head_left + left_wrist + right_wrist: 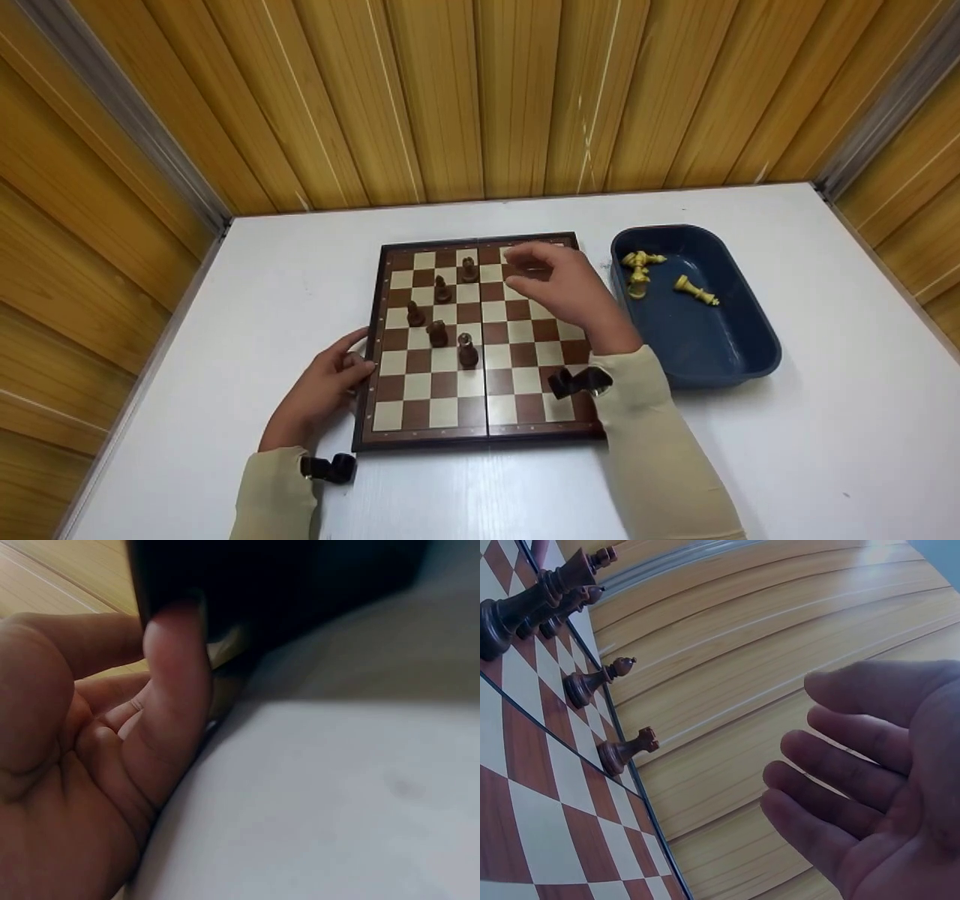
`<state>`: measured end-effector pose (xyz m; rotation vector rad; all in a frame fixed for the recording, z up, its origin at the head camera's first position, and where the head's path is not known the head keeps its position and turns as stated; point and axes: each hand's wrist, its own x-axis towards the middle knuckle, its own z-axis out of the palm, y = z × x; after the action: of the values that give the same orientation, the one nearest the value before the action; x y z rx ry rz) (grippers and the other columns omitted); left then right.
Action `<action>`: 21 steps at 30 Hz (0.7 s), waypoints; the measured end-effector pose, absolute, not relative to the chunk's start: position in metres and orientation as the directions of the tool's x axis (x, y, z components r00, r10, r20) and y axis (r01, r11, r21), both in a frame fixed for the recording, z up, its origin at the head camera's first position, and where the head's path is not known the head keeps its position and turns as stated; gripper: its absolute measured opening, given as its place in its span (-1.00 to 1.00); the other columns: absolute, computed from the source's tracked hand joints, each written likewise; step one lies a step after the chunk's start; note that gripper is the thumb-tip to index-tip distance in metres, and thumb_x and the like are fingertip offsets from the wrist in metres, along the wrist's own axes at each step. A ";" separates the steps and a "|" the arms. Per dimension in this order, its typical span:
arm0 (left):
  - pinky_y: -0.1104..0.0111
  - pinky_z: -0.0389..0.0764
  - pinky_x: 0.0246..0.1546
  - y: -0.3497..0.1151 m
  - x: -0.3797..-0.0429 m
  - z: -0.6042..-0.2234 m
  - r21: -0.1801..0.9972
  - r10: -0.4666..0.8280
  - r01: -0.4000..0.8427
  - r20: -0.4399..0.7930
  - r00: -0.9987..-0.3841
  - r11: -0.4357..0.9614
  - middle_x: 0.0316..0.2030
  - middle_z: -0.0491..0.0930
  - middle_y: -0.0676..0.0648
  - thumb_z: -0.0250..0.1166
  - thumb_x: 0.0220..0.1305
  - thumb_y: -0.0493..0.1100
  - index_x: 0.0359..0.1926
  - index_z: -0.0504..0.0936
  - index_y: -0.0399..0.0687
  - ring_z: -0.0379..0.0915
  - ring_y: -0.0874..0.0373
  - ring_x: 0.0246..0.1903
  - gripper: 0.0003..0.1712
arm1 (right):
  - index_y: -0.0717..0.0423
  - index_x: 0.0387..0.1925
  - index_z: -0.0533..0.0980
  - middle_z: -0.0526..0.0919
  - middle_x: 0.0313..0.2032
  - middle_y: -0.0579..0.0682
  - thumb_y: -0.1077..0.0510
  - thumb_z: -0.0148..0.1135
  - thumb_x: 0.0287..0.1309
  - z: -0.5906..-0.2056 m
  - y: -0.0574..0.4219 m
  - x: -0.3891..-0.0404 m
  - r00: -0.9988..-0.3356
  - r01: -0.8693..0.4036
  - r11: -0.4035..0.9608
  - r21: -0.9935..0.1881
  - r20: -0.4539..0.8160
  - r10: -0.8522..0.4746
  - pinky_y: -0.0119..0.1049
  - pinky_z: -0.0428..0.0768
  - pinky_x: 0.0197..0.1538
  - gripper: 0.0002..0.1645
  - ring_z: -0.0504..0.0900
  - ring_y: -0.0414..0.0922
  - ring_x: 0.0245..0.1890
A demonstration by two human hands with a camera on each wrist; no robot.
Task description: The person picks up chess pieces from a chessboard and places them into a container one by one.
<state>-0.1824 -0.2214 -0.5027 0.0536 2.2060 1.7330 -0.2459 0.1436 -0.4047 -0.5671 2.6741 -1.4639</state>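
My left hand point(326, 382) grips the left edge of a chessboard point(525, 405), its thumb and fingers meeting at the dark rim. A finger point(176, 682) presses against that edge in the left wrist view. Over the far right part of the board hovers my right hand point(562, 289), fingers loosely bent and holding nothing. Dark pieces stand upright on the board's left half: a rook point(469, 270), a bishop point(442, 289), another slim piece point(415, 314), a squat piece point(437, 334) and a king point(467, 352). The right wrist view shows the empty right palm point(885, 825) apart from them.
Right of the board sits a blue tub point(697, 360). Several yellow chess pieces lie in it, among them a king point(696, 290) and a cluster point(639, 270) by its left wall. The white table point(187, 337) ends at wood-patterned walls point(450, 105).
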 end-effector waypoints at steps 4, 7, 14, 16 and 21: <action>0.26 0.64 -0.53 -0.221 -0.182 -0.502 0.952 0.241 -0.186 -0.245 -0.939 0.243 -0.34 0.52 -0.05 0.17 0.39 -0.19 0.48 0.12 0.12 0.52 0.16 -0.46 -0.29 | -0.05 0.19 0.51 0.59 0.13 -0.04 -0.02 0.31 0.20 -0.405 0.139 -0.245 -0.912 -0.301 0.479 -0.825 0.100 -0.399 -0.09 0.50 0.26 -0.48 0.54 -0.08 0.17; 0.26 0.65 -0.53 -0.221 -0.183 -0.501 0.952 0.241 -0.192 -0.249 -0.938 0.238 -0.34 0.52 -0.06 0.16 0.39 -0.19 0.48 0.12 0.12 0.51 0.15 -0.45 -0.29 | -0.06 0.19 0.50 0.57 0.15 -0.05 -0.02 0.35 0.16 -0.406 0.136 -0.245 -0.890 -0.312 0.467 -0.827 0.082 -0.449 -0.08 0.47 0.28 -0.45 0.51 -0.07 0.19; 0.29 0.63 -0.54 -0.221 -0.184 -0.500 0.950 0.234 -0.172 -0.235 -0.943 0.261 -0.35 0.53 -0.05 0.16 0.39 -0.20 0.48 0.12 0.09 0.51 0.17 -0.47 -0.29 | -0.07 0.18 0.50 0.57 0.16 -0.09 -0.03 0.42 0.07 -0.410 0.125 -0.244 -0.848 -0.354 0.473 -0.807 0.063 -0.526 -0.07 0.48 0.26 -0.39 0.50 -0.09 0.19; 0.29 0.63 -0.54 -0.221 -0.184 -0.500 0.949 0.227 -0.172 -0.235 -0.945 0.264 -0.35 0.54 -0.05 0.17 0.39 -0.20 0.47 0.14 0.10 0.50 0.18 -0.47 -0.30 | -0.09 0.17 0.50 0.56 0.16 -0.12 -0.05 0.44 0.05 -0.412 0.121 -0.243 -0.838 -0.363 0.480 -0.798 0.055 -0.543 -0.10 0.49 0.24 -0.38 0.51 -0.10 0.18; 0.29 0.63 -0.53 -0.221 -0.182 -0.501 0.948 0.239 -0.155 -0.224 -0.945 0.277 -0.36 0.54 -0.05 0.18 0.38 -0.19 0.48 0.12 0.05 0.50 0.18 -0.46 -0.28 | -0.15 0.18 0.49 0.55 0.17 -0.19 -0.09 0.44 0.03 -0.419 0.115 -0.241 -0.816 -0.349 0.490 -0.799 0.002 -0.578 -0.12 0.49 0.25 -0.36 0.50 -0.16 0.19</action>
<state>-0.1821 -0.2209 -0.5007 0.0770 2.2293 1.7125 -0.2410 0.1148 -0.4186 -0.7877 2.4717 -1.2333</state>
